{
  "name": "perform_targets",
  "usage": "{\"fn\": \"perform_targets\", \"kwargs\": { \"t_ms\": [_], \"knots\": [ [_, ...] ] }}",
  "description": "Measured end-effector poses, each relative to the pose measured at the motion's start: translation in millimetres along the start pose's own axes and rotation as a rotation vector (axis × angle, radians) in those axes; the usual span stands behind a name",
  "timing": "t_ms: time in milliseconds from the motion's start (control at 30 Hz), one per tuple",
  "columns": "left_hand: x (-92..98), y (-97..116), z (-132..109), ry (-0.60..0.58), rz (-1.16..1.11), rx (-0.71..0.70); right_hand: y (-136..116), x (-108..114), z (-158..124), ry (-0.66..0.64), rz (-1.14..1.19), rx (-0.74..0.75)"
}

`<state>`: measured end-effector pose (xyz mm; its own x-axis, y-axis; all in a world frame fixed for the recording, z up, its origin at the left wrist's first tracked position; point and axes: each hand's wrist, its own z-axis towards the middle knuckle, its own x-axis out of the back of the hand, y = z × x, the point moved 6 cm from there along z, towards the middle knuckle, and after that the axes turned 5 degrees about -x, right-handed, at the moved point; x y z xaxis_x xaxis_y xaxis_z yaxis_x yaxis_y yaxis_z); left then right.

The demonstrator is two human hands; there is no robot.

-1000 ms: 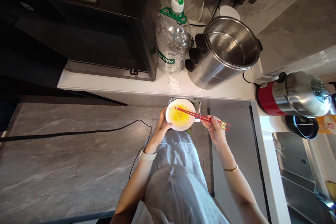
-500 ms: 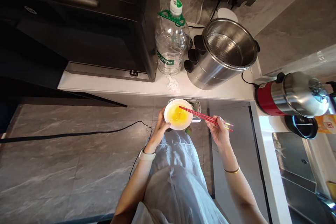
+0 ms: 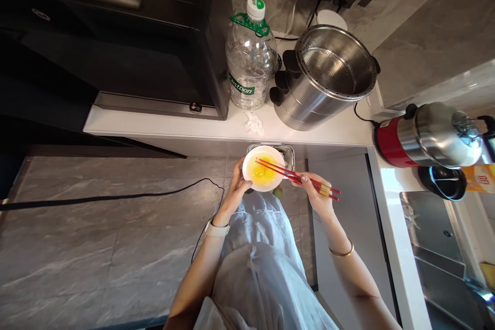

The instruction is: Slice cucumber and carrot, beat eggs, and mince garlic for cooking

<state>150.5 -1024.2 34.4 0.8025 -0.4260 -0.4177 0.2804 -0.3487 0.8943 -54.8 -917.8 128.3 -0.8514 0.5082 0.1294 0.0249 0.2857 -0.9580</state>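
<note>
My left hand (image 3: 236, 185) grips a white bowl (image 3: 247, 184) by its left side, with the thumb on the rim. Yellow egg (image 3: 266, 176) lies in the bowl, yolk and clear white showing. Red chopsticks (image 3: 284, 169) with gold ends are held in my right hand (image 3: 315, 193), to the right of the bowl. Their tips reach over the bowl into the egg, slightly apart. The bowl is held in the air in front of the counter edge, above my pale blue clothing.
On the white counter (image 3: 162, 130) stand a black oven (image 3: 154, 62), a large clear water bottle (image 3: 249, 62), and a stacked steel steamer pot (image 3: 320, 98). A crumpled tissue (image 3: 254, 122) lies near the edge. A red and steel appliance (image 3: 417, 136) and a sink (image 3: 433, 227) are at right.
The chopsticks have moved left and lower in the egg, their tips now further apart. My right hand has shifted left toward the bowl. The left hand and bowl stay nearly still.
</note>
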Motion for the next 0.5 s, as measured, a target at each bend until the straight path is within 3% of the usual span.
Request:
{"fn": "perform_targets", "kwargs": {
  "t_ms": [300,500],
  "knots": [
    [2.0,1,-1,-0.01,0.017,-0.032,29,3,11,0.104,0.154,-0.077],
    [-0.4,3,1,-0.007,0.007,-0.027,35,-1,15,0.123,0.235,-0.089]
  ]
}}
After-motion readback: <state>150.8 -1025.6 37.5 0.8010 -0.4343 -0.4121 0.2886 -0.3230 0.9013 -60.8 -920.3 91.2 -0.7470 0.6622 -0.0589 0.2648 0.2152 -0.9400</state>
